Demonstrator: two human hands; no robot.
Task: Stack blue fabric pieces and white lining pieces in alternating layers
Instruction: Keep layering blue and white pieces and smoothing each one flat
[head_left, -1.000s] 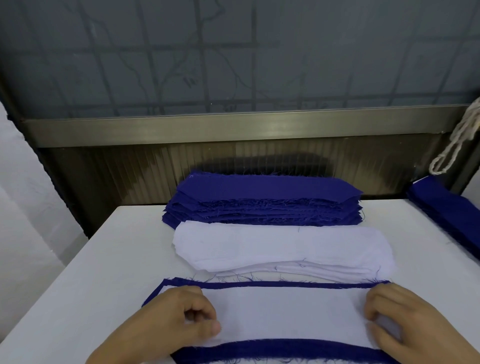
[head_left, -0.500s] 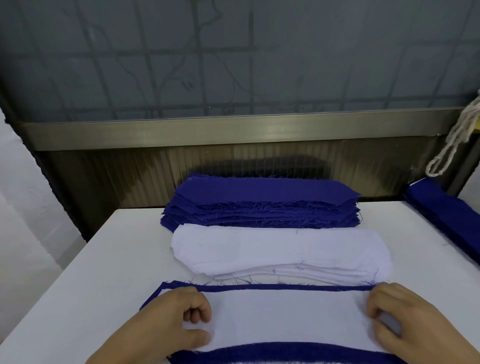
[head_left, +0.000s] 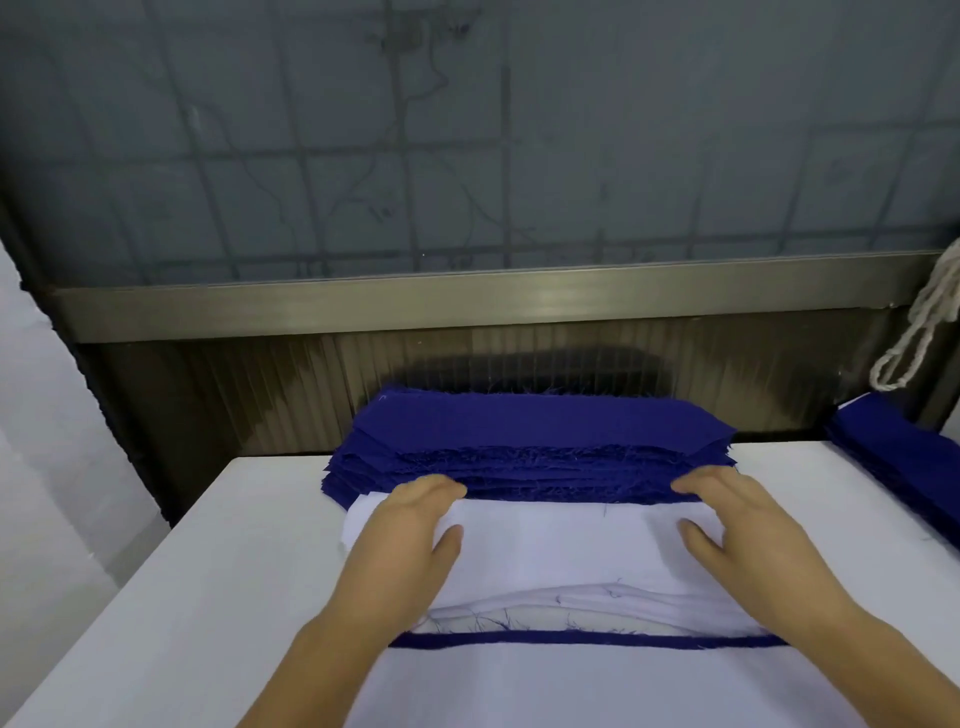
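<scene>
A thick pile of blue fabric pieces (head_left: 535, 431) lies at the back of the white table (head_left: 208, 597). Directly in front of it sits a pile of white lining pieces (head_left: 566, 545). Nearest me is the layered stack (head_left: 571, 680), white on top with a blue edge showing along its far side. My left hand (head_left: 405, 540) and my right hand (head_left: 748, 535) stretch over the two ends of the white pile. Their fingers are straight and the fingertips touch the front edge of the blue pile, thumbs spread on the white lining. Neither hand holds anything.
A second pile of blue fabric (head_left: 898, 457) lies at the table's right edge. A looped white rope (head_left: 919, 332) hangs at the upper right. A dark ribbed wall and a metal ledge (head_left: 467, 306) stand close behind the table. The table's left edge drops off.
Both hands have left the near stack, where they lay curled on the white top layer, and moved forward across the white pile to the blue pile's front edge, fingers now straight.
</scene>
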